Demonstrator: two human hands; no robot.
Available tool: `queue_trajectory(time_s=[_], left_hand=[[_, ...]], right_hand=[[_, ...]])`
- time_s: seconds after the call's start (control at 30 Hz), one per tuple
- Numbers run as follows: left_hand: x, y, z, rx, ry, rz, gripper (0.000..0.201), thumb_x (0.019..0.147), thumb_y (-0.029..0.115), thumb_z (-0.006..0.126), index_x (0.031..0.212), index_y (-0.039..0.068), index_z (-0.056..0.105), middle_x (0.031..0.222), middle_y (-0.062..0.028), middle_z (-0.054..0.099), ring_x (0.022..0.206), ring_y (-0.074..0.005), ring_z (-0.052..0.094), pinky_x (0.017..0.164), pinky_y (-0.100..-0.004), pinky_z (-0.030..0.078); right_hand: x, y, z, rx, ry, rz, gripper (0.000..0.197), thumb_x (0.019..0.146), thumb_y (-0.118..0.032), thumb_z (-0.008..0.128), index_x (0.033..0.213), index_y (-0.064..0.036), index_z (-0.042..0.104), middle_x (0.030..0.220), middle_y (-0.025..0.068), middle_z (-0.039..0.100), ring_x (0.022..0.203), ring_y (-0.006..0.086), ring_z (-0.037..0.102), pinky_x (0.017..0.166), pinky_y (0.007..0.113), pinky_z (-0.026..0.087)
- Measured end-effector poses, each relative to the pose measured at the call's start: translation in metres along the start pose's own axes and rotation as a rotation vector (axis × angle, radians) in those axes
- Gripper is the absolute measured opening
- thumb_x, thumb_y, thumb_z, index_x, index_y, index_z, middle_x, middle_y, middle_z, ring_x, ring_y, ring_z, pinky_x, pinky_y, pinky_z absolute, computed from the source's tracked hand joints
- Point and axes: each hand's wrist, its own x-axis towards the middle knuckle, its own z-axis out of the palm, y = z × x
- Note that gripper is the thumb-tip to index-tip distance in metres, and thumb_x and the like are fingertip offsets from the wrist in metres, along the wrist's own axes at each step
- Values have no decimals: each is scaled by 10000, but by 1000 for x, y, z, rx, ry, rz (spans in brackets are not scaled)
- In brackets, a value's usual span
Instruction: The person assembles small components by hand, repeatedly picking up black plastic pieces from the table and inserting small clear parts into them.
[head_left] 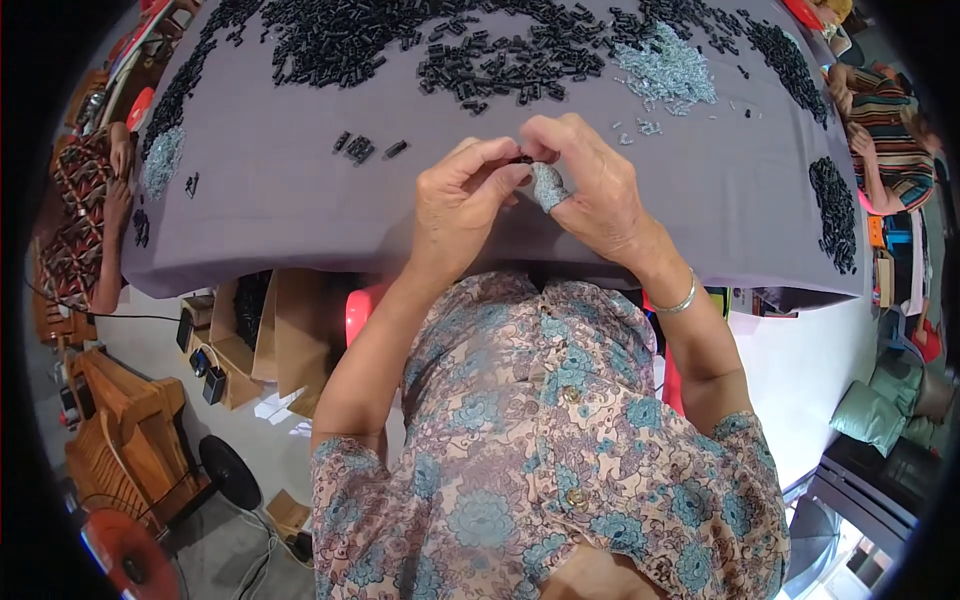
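My left hand (467, 198) and my right hand (592, 185) meet above the near part of the cloth-covered table (270, 200). Between their fingertips is a small black piece (522, 159), pinched from both sides; its exact kind is too small to make out. A greyish, textured wrap (549, 187) covers a finger of my right hand. Just left of my hands lie a few black pieces (359, 150). A heap of small clear, silvery pieces (668, 70) rests beyond my right hand, with several strays (648, 128) closer in.
Large heaps of black pieces (510, 60) spread over the far side. Another person's hands (118, 165) rest at the left edge; a person in a striped top (895, 150) sits at the right. Below are cardboard boxes (290, 330), a wooden chair (130, 430) and a red fan (130, 555).
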Motion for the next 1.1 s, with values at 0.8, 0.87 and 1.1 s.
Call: queue_trajectory(time_s=[0.8, 0.87, 1.1], left_hand=[[-1, -14, -6, 73, -97, -108, 118, 854, 3, 635, 972, -8, 632, 917, -42, 645, 791, -92, 618, 680, -225, 527], [1, -9, -7, 43, -44, -214, 131, 861, 18, 633, 990, -7, 625, 927, -52, 652, 805, -102, 634, 680, -223, 527], [4, -3, -10, 0, -32, -214, 137, 851, 13, 646, 985, -10, 630, 887, -49, 650, 780, -100, 629, 692, -231, 527]], right_hand=[[-5, 22, -23, 258, 122, 358, 303, 810, 47, 616, 1091, -50, 560, 933, 48, 621, 837, 118, 608, 762, 258, 515], [-4, 34, -53, 247, 227, 430, 291, 817, 44, 619, 1089, -51, 582, 924, 20, 624, 812, 79, 584, 719, 232, 499], [-32, 76, -112, -55, 88, 607, 108, 817, -22, 643, 923, -34, 659, 747, -5, 631, 687, 59, 544, 615, 220, 446]])
